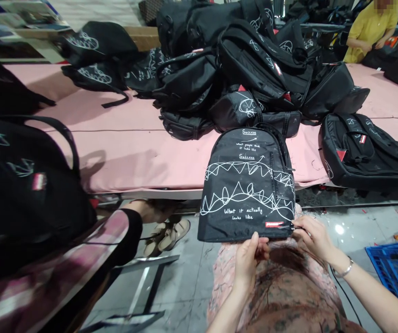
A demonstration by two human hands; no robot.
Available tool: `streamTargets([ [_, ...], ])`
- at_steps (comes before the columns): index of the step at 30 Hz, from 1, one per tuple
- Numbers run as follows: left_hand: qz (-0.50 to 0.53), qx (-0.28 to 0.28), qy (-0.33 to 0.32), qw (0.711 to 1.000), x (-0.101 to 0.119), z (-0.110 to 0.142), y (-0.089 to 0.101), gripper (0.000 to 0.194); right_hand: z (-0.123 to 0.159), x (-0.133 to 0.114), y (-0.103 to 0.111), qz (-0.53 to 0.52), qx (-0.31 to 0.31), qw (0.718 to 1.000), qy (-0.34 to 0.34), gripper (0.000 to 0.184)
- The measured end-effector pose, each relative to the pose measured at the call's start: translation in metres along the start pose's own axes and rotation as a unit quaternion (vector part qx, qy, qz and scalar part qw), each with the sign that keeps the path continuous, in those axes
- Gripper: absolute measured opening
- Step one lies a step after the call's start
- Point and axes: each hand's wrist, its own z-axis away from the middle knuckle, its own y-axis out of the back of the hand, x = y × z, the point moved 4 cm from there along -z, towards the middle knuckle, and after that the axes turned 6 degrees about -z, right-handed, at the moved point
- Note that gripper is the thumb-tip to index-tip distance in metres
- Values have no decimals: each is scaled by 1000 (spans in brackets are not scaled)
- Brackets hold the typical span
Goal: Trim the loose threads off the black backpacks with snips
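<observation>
A black backpack [243, 175] with white lettering and looping white lines leans between my lap and the table edge, its front towards me. My left hand [250, 256] pinches its bottom edge, thumb in front and fingers curled. At the lower right corner, my right hand [311, 238] is closed around small thread snips [286, 226], mostly hidden by the fingers. Their pointed tip lies against the red label [274, 224]. A side zip runs down the backpack's right part.
Black backpacks pile up on the pink table [139, 157]; another backpack [368, 148] lies at right. On my left, a person in a checked garment [81, 254] sits beside a large black bag [28, 185]. A person in yellow [372, 32] stands far right. A blue crate [393, 268] sits on the floor.
</observation>
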Motion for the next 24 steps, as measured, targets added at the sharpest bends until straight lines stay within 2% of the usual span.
streamTargets([
  [8,11,-4,6,1000,-1,0,0,40,8,3,2,8,28,1000,-7,13],
  [14,16,-1,2,1000,-1,-1,0,43,7,4,5,10,-11,1000,-5,13],
  [24,24,-12,-14,1000,-6,-4,2,42,-7,-3,-6,31,-22,999,23,12],
])
